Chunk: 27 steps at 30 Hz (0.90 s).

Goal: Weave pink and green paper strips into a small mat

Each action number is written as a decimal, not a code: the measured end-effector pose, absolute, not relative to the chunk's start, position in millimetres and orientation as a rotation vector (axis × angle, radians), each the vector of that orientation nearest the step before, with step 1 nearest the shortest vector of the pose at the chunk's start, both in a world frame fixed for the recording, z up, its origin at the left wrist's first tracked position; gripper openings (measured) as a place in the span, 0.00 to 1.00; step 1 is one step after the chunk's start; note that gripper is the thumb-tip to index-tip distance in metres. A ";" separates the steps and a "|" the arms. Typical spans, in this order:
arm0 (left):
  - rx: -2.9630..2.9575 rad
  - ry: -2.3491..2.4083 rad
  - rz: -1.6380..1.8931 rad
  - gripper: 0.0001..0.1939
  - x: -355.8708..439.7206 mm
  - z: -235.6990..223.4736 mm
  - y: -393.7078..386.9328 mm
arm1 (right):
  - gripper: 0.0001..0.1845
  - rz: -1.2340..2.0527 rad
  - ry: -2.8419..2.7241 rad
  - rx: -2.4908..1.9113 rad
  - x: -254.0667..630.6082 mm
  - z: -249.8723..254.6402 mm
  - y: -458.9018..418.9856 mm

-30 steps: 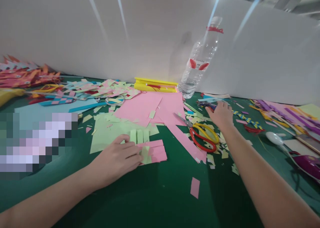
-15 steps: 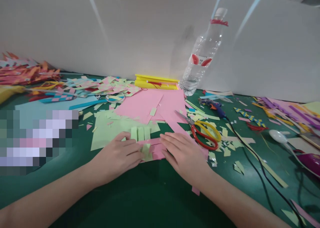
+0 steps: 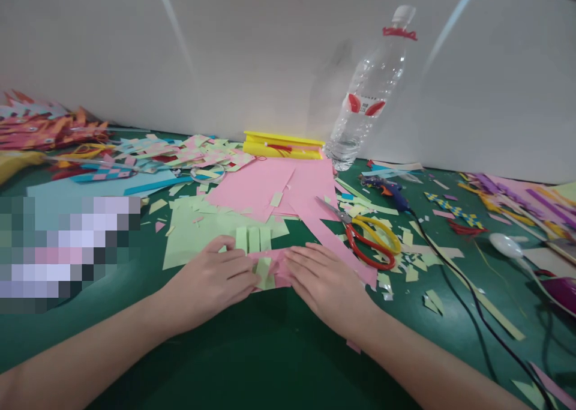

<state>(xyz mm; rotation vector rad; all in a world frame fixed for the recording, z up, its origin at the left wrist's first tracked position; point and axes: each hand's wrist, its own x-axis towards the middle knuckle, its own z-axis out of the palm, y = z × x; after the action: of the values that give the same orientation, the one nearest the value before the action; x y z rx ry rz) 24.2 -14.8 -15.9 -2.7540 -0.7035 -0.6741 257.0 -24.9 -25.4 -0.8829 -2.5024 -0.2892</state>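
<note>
A small woven piece of pink and green paper strips (image 3: 265, 266) lies on the green table (image 3: 252, 362) in front of me. My left hand (image 3: 211, 281) rests flat on its left side, fingers stretched over the strips. My right hand (image 3: 326, 284) lies flat on its right side, fingertips pressing the pink strips toward the left hand. Three green strip ends (image 3: 253, 239) stick out above the weave. Neither hand grips anything.
Red and yellow scissors (image 3: 369, 239) lie right of the hands. Pink sheets (image 3: 274, 188) and a green sheet (image 3: 198, 236) lie behind. A water bottle (image 3: 366, 98), yellow box (image 3: 283, 146), glue gun (image 3: 387, 189) with black cord (image 3: 454, 290), and paper scraps surround.
My right hand came back from the glue gun at the far right and settled on the woven piece, then slid slightly left. The left hand stayed in place.
</note>
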 end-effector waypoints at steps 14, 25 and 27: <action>-2.780 -0.764 -0.709 0.15 22.9 -17.3 -13.4 | 0.12 -0.246 -2.454 -0.884 256.2 -24.3 -25.4; -2.708 -0.892 -0.751 0.17 19.0 -19.0 -15.7 | 0.13 -0.198 -2.481 -0.905 254.9 -20.3 -24.6; -2.707 -0.895 -0.757 0.17 18.9 -18.9 -15.3 | 0.13 -0.210 -2.473 -0.899 254.9 -19.8 -24.5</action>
<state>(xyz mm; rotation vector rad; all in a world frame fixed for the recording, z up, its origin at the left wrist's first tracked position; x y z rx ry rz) 18.9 -15.3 -18.9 -2.7071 -0.8949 -0.7574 254.9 -24.5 -19.8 -0.8992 -2.4728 -0.2097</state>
